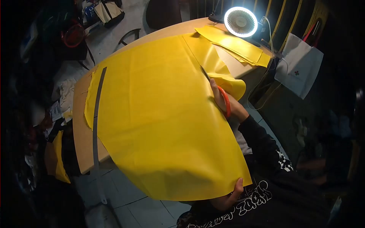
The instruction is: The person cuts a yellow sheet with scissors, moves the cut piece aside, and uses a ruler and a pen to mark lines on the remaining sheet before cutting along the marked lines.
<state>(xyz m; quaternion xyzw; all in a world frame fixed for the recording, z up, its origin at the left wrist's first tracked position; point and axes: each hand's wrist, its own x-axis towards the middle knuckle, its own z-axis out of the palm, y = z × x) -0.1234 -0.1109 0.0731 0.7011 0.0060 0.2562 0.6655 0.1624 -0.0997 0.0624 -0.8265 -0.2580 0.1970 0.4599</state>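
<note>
A large yellow sheet (152,98) covers much of the table and hangs over its near edge towards my body. My right hand (219,95) grips scissors (227,102) with orange handles, their dark blades lying at the sheet's right part. A thin dark line runs from the blade tips to the sheet's far edge. To the right of the blades the sheet is bunched in folds. Low in the view, my left hand (234,194) pinches the sheet's near corner, thumb on top and the other fingers mostly hidden beneath.
A long metal ruler (96,140) lies across the sheet's left side and sticks out past the wooden table (81,152). At the far right are folded yellow pieces (235,47) and a lit ring-shaped fan (241,22). A white paper bag (300,64) hangs beside a cable.
</note>
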